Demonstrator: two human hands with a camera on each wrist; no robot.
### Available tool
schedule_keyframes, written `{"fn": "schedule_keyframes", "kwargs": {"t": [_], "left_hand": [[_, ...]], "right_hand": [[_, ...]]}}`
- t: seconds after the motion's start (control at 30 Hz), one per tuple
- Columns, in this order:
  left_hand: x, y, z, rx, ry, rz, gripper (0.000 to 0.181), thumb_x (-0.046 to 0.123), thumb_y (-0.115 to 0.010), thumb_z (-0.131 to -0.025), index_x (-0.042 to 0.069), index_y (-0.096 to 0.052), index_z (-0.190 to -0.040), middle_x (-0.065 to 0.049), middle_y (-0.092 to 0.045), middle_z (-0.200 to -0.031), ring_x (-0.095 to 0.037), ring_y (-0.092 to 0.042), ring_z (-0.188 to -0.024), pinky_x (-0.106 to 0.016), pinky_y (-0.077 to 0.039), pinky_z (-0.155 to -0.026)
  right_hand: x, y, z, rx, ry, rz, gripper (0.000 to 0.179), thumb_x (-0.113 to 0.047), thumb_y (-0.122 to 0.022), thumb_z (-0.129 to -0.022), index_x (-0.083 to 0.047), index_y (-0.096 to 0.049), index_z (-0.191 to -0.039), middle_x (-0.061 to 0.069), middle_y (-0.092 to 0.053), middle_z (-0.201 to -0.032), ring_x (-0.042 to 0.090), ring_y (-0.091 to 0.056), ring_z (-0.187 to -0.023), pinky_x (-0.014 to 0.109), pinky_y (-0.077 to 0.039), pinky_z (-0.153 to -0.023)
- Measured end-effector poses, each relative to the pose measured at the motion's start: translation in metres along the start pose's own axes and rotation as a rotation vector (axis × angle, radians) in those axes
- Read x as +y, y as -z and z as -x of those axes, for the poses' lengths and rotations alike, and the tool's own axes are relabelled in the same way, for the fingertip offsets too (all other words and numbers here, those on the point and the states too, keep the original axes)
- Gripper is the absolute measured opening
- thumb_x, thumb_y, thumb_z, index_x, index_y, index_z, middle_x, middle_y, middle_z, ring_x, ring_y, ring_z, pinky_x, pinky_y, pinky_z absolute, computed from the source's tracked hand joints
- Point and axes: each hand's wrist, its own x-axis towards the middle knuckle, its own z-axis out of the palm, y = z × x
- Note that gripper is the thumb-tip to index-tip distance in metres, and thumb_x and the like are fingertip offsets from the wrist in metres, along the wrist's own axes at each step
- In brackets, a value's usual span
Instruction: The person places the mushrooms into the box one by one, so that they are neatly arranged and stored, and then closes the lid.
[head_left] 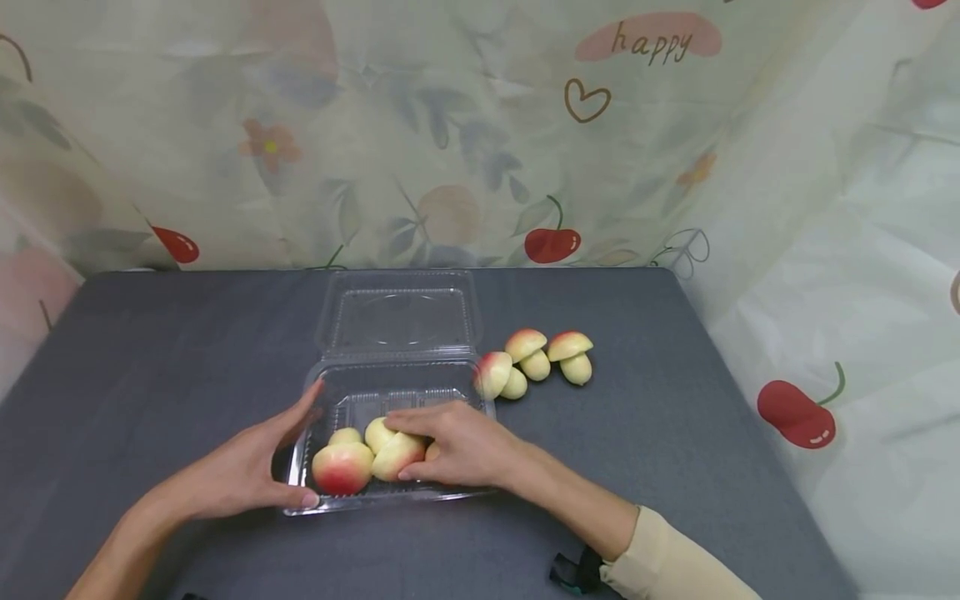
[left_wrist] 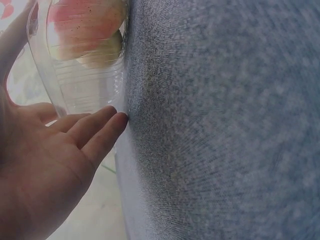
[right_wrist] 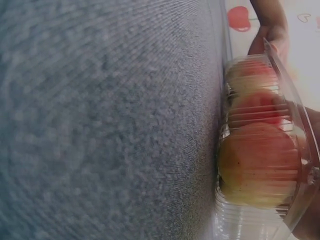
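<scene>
At the right hand: thumb and fingers pinching the middle mushroom inside the clear box, index tip near the stem, thumb against the cap. At the left hand: fingers spread, thumb at the box's near left corner, palm facing its left wall. Also in the box: left mushroom, red cap toward the near edge, touching or just beside the middle one; third mushroom, mostly hidden by the right hand from above, visible through the wall from the right wrist. Lid folded back beyond the far edge. Just right of the box, three loose mushrooms in a row. Underneath, dark grey table, fabric-like weave. Behind, pale curtain, printed with cherries, flowers, leaves, a heart, "happy". To the right, paler curtain, cherry print, creased. Low in view, cream sleeve, black strap.
</scene>
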Motion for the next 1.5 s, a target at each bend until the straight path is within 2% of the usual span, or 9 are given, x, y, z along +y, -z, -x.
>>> {"fn": "schedule_keyframes", "kwargs": {"t": [0.2,0.33,0.47,0.63,0.9,1.1,1.23,1.33,1.5], "left_hand": [[0.001,0.000,0.002,-0.019,0.011,0.000,0.129,0.055,-0.084,-0.070,0.015,-0.002,-0.161,-0.025,-0.028,-0.158,-0.042,-0.040,-0.138,-0.024,-0.041,-0.104],[0.001,-0.001,0.001,-0.021,0.036,-0.005,0.130,0.055,-0.085,-0.069,0.016,-0.002,-0.161,-0.023,-0.024,-0.160,-0.040,-0.039,-0.139,-0.032,-0.042,-0.105],[0.000,-0.001,0.000,-0.017,0.028,-0.006,0.130,0.054,-0.085,-0.069,0.015,-0.002,-0.161,-0.023,-0.023,-0.160,-0.041,-0.039,-0.139,-0.029,-0.041,-0.105],[0.000,-0.001,0.000,-0.016,0.005,0.005,0.128,0.052,-0.085,-0.071,0.015,-0.002,-0.161,-0.024,-0.020,-0.161,-0.042,-0.038,-0.139,-0.020,-0.039,-0.103],[0.001,0.000,0.001,-0.014,0.007,0.003,0.128,0.050,-0.086,-0.070,0.016,-0.003,-0.161,-0.024,-0.019,-0.161,-0.043,-0.039,-0.138,-0.021,-0.040,-0.103],[0.002,0.001,0.000,-0.019,0.020,-0.006,0.129,0.052,-0.086,-0.070,0.015,-0.003,-0.161,-0.024,-0.020,-0.161,-0.042,-0.039,-0.138,-0.026,-0.042,-0.104],[0.001,-0.001,-0.001,-0.017,0.038,-0.011,0.129,0.053,-0.086,-0.069,0.016,-0.003,-0.161,-0.022,-0.019,-0.162,-0.041,-0.039,-0.139,-0.024,-0.040,-0.104],[-0.001,-0.002,-0.001,-0.012,0.037,-0.012,0.130,0.054,-0.086,-0.068,0.018,-0.003,-0.161,-0.021,-0.018,-0.162,-0.040,-0.038,-0.140,-0.016,-0.036,-0.102],[-0.001,-0.002,-0.001,-0.012,0.031,-0.005,0.129,0.054,-0.086,-0.069,0.017,-0.003,-0.161,-0.021,-0.019,-0.162,-0.040,-0.037,-0.140,-0.014,-0.034,-0.102]], "right_hand": [[-0.001,0.000,0.000,-0.034,-0.022,0.015,0.057,-0.038,-0.079,-0.085,-0.013,-0.064,-0.134,-0.002,-0.064,-0.133,0.002,-0.059,-0.117,0.016,-0.042,-0.100],[-0.001,0.001,0.001,-0.035,-0.037,0.014,0.057,-0.039,-0.079,-0.084,-0.014,-0.065,-0.133,-0.003,-0.065,-0.131,-0.003,-0.061,-0.105,0.014,-0.044,-0.095],[-0.001,0.003,0.002,-0.037,-0.054,0.019,0.056,-0.041,-0.078,-0.085,-0.016,-0.065,-0.133,-0.004,-0.066,-0.129,-0.006,-0.061,-0.097,0.013,-0.045,-0.092],[-0.002,0.005,0.001,-0.039,-0.052,0.028,0.056,-0.042,-0.076,-0.086,-0.016,-0.064,-0.135,-0.004,-0.063,-0.134,-0.002,-0.061,-0.109,0.015,-0.044,-0.095],[0.001,0.015,0.003,-0.021,-0.019,-0.007,0.053,-0.033,-0.076,-0.088,-0.010,-0.063,-0.135,-0.001,-0.062,-0.135,0.005,-0.058,-0.121,0.017,-0.042,-0.101],[0.009,0.028,0.009,0.048,-0.010,-0.089,0.054,-0.025,-0.078,-0.088,-0.009,-0.061,-0.136,0.000,-0.061,-0.137,0.009,-0.059,-0.122,0.027,-0.050,-0.095],[0.017,0.034,0.014,0.122,0.028,-0.102,0.053,-0.023,-0.079,-0.086,-0.009,-0.063,-0.135,0.000,-0.062,-0.136,0.009,-0.060,-0.120,0.028,-0.052,-0.091],[0.022,0.039,0.017,0.165,0.063,-0.096,0.054,-0.022,-0.080,-0.085,-0.006,-0.063,-0.134,0.002,-0.063,-0.134,0.008,-0.057,-0.124,0.024,-0.047,-0.099],[0.031,0.047,0.021,0.221,0.106,-0.080,0.054,-0.019,-0.082,-0.084,-0.005,-0.064,-0.132,0.004,-0.064,-0.133,0.013,-0.058,-0.125,0.028,-0.046,-0.101]]}}
